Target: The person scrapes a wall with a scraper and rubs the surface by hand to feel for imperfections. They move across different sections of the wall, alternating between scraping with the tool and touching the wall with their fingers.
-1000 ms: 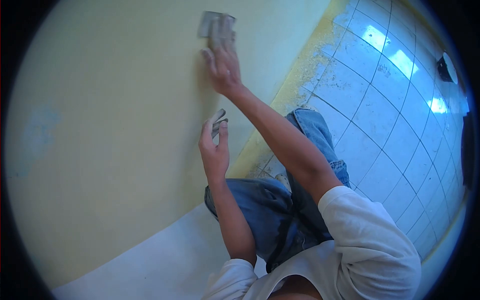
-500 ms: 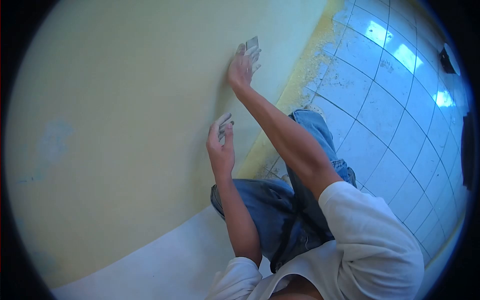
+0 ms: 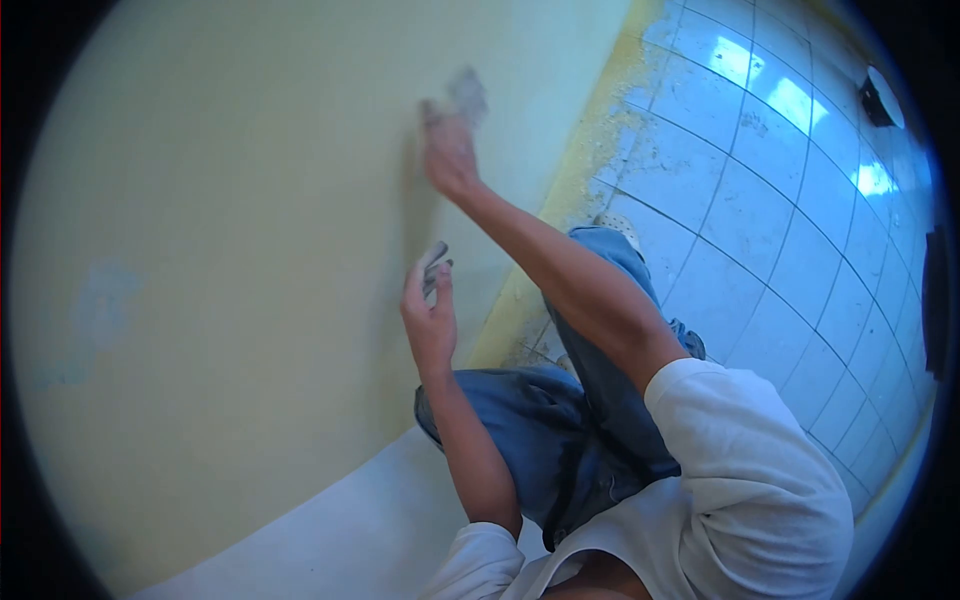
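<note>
My right hand (image 3: 450, 145) is up against the pale yellow wall (image 3: 250, 200), its fingers smeared by motion. It holds a small greyish flat piece (image 3: 467, 88) near the fingertips, also blurred. Lower down and nearer to me, my left hand (image 3: 430, 310) is raised close to the wall with its fingers apart and slightly curled. Nothing shows in it. The fingers of my left hand look coated with whitish dust.
White floor tiles (image 3: 750, 230) lie to the right, with crumbs and yellow stains along the wall's foot. A dark round container (image 3: 882, 98) with a pale rim stands at the far right. My bent knees in jeans (image 3: 500, 410) are beside the wall.
My right hand has moved left along the wall with the flat piece. My left hand has shifted slightly left and down. The view has also shifted a little.
</note>
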The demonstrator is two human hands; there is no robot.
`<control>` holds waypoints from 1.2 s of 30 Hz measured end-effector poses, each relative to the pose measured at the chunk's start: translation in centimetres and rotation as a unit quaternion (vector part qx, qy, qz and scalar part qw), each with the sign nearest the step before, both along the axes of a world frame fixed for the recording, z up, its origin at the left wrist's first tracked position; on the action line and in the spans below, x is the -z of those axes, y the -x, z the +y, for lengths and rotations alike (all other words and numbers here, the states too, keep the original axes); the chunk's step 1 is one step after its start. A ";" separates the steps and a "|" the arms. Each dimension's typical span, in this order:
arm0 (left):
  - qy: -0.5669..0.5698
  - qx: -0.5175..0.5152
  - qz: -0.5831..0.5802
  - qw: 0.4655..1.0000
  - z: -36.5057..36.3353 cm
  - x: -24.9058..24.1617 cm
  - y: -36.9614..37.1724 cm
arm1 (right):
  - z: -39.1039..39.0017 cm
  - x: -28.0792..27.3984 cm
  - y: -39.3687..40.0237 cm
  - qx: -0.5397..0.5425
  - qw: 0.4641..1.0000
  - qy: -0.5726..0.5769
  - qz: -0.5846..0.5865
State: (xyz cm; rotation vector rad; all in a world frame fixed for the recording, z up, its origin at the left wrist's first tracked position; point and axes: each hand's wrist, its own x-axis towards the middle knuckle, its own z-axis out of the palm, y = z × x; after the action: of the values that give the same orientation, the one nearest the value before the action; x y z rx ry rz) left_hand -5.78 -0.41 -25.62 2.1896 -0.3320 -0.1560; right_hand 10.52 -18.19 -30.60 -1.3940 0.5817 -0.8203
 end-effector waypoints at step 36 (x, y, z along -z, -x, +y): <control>0.025 0.058 0.020 0.998 -1.3 -2.1 -0.8 | -5.2 -0.6 -3.1 -0.018 0.997 0.075 -0.014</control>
State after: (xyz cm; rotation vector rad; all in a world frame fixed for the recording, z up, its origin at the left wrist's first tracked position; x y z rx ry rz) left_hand -4.96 -1.69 -23.53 2.1147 -0.4366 -0.2530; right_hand 13.60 -23.36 -29.95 -1.5222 0.4799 -0.8666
